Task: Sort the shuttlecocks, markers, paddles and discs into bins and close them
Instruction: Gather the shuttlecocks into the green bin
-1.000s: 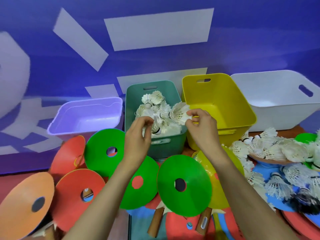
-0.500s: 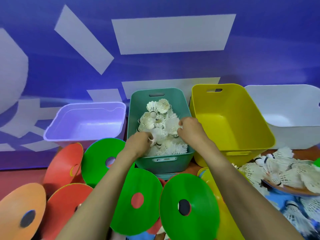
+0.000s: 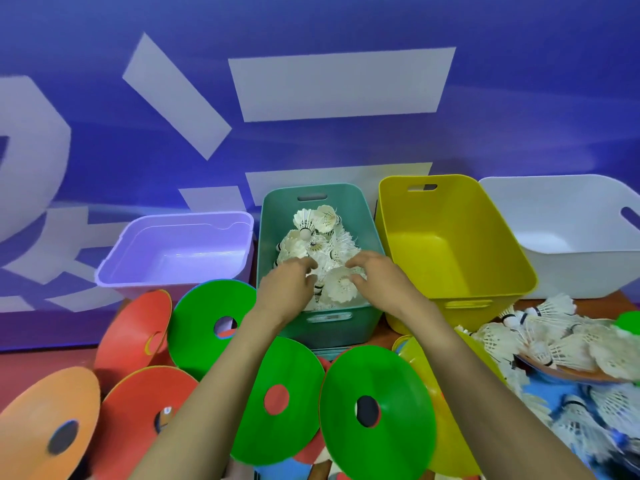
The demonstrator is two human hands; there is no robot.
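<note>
A teal bin [image 3: 370, 226] in the middle holds a heap of white shuttlecocks [image 3: 317, 237]. Both my hands are over its near end. My left hand [image 3: 289, 289] rests on the heap with loose fingers. My right hand [image 3: 377, 278] hovers beside a shuttlecock [image 3: 341, 289] lying between the two hands, fingers spread and holding nothing. More loose shuttlecocks [image 3: 554, 337] lie piled at the right. Green discs [image 3: 377, 407], red discs [image 3: 138, 327] and an orange disc [image 3: 48, 424] lie in front.
A lilac bin [image 3: 239, 220] stands left of the teal one. A yellow bin [image 3: 446, 244] and a white bin [image 3: 568, 237] stand to its right, both with nothing inside that I can see. A purple wall closes the back.
Both hands carried shuttlecocks down into the teal bin and let them go. The fingers have opened. The view has tilted up a little.
</note>
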